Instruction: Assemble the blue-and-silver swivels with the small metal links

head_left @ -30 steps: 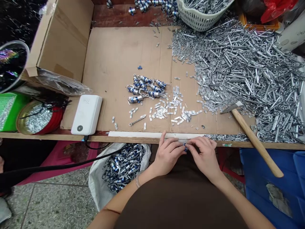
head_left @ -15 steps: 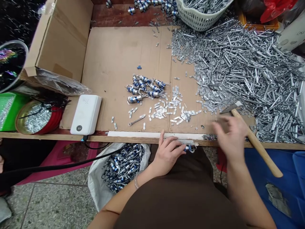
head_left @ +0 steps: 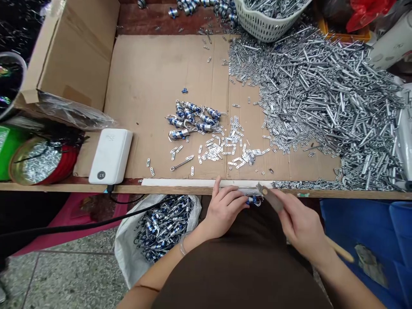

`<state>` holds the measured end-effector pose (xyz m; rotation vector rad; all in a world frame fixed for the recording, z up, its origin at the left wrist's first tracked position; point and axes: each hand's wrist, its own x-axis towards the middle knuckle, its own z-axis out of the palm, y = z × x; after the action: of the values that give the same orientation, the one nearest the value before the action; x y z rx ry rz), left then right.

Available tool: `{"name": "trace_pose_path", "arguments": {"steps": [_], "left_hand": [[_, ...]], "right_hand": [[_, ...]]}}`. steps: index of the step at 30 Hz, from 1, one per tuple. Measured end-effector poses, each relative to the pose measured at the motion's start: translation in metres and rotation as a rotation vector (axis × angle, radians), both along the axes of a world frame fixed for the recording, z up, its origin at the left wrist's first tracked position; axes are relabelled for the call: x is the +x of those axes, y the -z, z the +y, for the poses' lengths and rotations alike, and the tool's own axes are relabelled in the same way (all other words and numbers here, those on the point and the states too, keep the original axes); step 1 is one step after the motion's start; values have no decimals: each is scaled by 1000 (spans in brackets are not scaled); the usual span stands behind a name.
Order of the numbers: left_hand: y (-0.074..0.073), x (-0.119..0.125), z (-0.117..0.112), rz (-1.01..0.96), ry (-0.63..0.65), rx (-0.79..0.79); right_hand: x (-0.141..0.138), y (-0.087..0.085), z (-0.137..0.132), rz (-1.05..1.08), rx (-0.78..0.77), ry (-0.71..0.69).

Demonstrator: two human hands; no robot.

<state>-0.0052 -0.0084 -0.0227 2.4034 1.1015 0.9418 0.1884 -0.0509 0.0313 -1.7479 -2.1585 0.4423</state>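
My left hand (head_left: 223,210) pinches a small blue and silver metal part (head_left: 253,200) against the front edge of the wooden table (head_left: 64,187). My right hand (head_left: 301,225) grips a hammer (head_left: 270,198) by its wooden handle, whose end sticks out behind the wrist. The metal hammer head lies right beside the blue part, at the table edge. A cluster of finished blue and silver parts (head_left: 192,120) lies on the cardboard sheet (head_left: 154,81), with small flat silver links (head_left: 231,150) scattered beside it.
A big heap of silver metal pieces (head_left: 328,94) covers the right of the table, with a white basket (head_left: 267,21) behind it. A white power bank (head_left: 111,155), a red tin (head_left: 41,161) and a cardboard box (head_left: 71,56) stand at the left. A bag of blue parts (head_left: 161,227) hangs below.
My right hand left the blue part, reached right to the hammer on the table, picked it up and brought its head down beside the part. The left hand stayed put.
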Motion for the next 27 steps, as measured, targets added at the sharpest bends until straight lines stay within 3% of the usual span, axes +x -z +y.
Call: {"name": "trace_pose_path", "arguments": {"steps": [5,9,12,15,18,20,24,27], "left_hand": [[0,0,-1,-16,-16,-2],[-1,0,-1,0,-14,-2],[-1,0,0,-3,-15,1],[-1,1,0,-7,-19,1],[-2,1,-1,-1,-20,-2],[-1,1,-1,17,-14,3],[1,0,0,57,33,25],[1,-1,1,45,58,7]], "right_hand": [[-9,-1,0,-164,-108,-45],[-15,-4,5,-44,-57,-55],[-16,-1,4,-115,-108,-16],[-2,6,10,-118,-110,118],[30,19,28,-182,32,418],[54,30,44,-278,108,540],[73,44,69,-314,158,576],[48,40,76,-208,232,561]]}}
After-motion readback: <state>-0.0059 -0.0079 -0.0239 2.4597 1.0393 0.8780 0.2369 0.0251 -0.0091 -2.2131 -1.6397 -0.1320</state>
